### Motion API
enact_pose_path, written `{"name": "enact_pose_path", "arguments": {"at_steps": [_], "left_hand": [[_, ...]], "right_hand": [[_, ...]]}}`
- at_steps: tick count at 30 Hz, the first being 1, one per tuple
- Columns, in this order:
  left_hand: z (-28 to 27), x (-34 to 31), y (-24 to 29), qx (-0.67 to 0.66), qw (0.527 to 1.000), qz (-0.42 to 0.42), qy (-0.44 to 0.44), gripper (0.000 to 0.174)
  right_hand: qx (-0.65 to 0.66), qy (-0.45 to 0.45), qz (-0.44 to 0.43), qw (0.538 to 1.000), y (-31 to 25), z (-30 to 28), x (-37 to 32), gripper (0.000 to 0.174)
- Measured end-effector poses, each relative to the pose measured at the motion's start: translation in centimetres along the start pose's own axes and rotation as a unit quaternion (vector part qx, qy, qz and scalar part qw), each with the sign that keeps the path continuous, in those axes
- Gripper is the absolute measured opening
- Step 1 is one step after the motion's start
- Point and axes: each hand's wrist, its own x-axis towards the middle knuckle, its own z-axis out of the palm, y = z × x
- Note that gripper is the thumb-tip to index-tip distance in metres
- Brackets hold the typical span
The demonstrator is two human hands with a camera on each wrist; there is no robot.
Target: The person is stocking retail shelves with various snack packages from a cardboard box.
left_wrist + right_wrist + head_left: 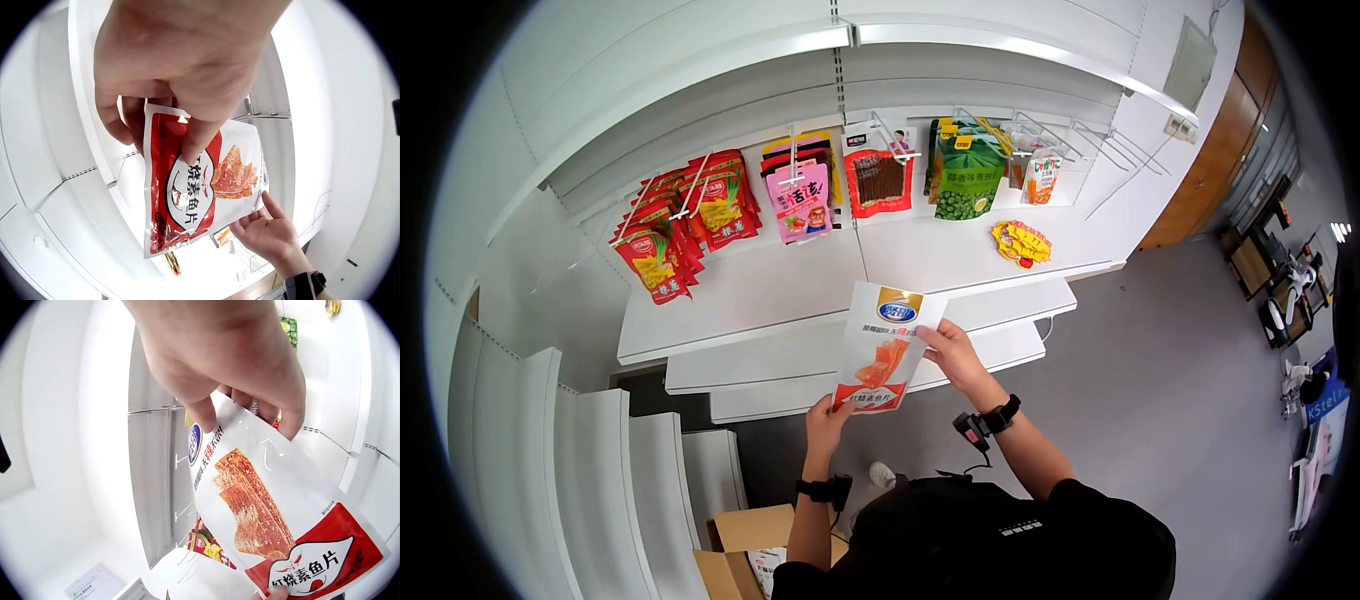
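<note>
Both hands hold one white snack bag (878,350) with a red lower band, a blue oval logo and a picture of reddish slices. At its lower left corner the left hand (827,424) pinches the red end, thumb on the front. My right hand (952,355) grips the upper right edge, also with the thumb on the front; its other fingers go behind the bag. In the left wrist view the bag (206,181) appears tilted, its printed face toward the camera. The right wrist view shows the same front of the bag (269,506) up close.
Behind the bag is a white shelf (750,290). Hooks above it carry red bags (720,200), pink bags (802,205), a red-and-brown bag (878,185) and green bags (970,175). Yellow packets (1021,244) lie on the shelf. An open cardboard box (730,570) stands at lower left.
</note>
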Motion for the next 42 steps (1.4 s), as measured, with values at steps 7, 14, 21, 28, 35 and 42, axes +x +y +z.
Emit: {"name": "enact_pose_path", "arguments": {"at_steps": [7,14,21,28,35,42], "left_hand": [[-1.3,3.9,-0.5,0.003,1.000,-0.016,-0.025,0.019],[-1.6,6.5,-1.1,-0.088,0.991,-0.035,-0.093,0.017],[-1.6,8.6,-0.8,-0.162,0.977,-0.021,-0.136,0.022],[-0.7,9.9,0.9,-0.154,0.979,-0.006,-0.133,0.022],[-0.4,12.0,1.5,-0.152,0.983,-0.010,-0.103,0.022],[1.7,14.6,2.0,-0.125,0.989,-0.015,-0.082,0.022]], "right_hand": [[-0.022,0.024,-0.010,0.999,-0.6,0.7,5.0,0.023],[-0.067,0.056,-0.044,0.995,-2.2,1.9,7.6,0.015],[-0.176,0.050,-0.114,0.977,-5.2,0.4,11.9,0.017],[-0.162,0.063,-0.190,0.966,-8.9,0.1,14.5,0.018],[-0.134,0.086,-0.222,0.962,-12.4,-0.8,18.0,0.017],[-0.105,0.059,-0.203,0.972,-13.8,-2.0,20.6,0.018]]}}
